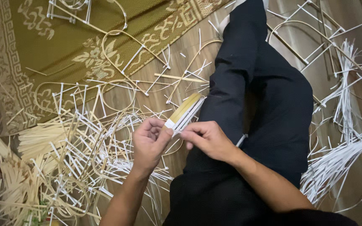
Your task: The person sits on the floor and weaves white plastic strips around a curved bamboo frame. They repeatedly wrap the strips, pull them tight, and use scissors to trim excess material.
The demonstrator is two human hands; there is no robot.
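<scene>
- Hands meet at centre of frame, above the person's lap, both on one small bundle of sticks point(185, 112).
- Left hand point(148, 140): fingers curled in, thumb pressed up against the near end of the bundle, pinching it where a white strip point(170, 124) wraps round it.
- Right hand point(206, 138): fingers close together, tips pinching at the same wrapped end, just beside the left thumb; the two hands touch or nearly touch there.
- Bundle: flat pale yellow and white sticks laid side by side, tilted, far end pointing to upper right of centre, near end held between the hands.
- Black trousers point(269, 109): one leg runs from bottom centre up to top centre, knee bent toward right of frame.
- Heap of cut sticks point(42, 167) at lower left, pale yellow, mixed with white strips and bent loops.
- Loose white strips point(344, 155) in a long sheaf at right edge, fanning to lower right.
- Curved frames point(311, 37) of thin cane with white ties at upper right, more loops at upper centre-left.
- Olive mat point(63, 37) with a pale pattern, upper left, lying on the wooden floor point(189, 46).
</scene>
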